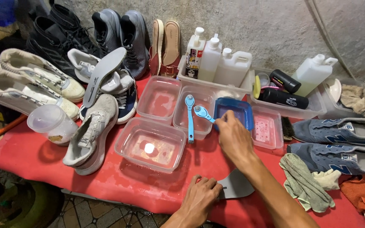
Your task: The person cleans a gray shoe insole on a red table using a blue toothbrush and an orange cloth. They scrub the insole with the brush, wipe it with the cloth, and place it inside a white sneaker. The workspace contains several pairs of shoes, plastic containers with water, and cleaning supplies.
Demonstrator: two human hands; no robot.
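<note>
Rough grey wall (275, 29), tiled floor (102, 213)

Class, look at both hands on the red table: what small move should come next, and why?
Probably lift the blue-handled brush toward the grey shoe insole: the right hand is at its handle beside the blue plastic tub, while the left hand pins the insole flat.

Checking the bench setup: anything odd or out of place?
One grey insole lies loose across the white sneakers at left, outside any shoe. Another grey insole sits under the left hand. The red table looks wet near the clear tubs.
</note>
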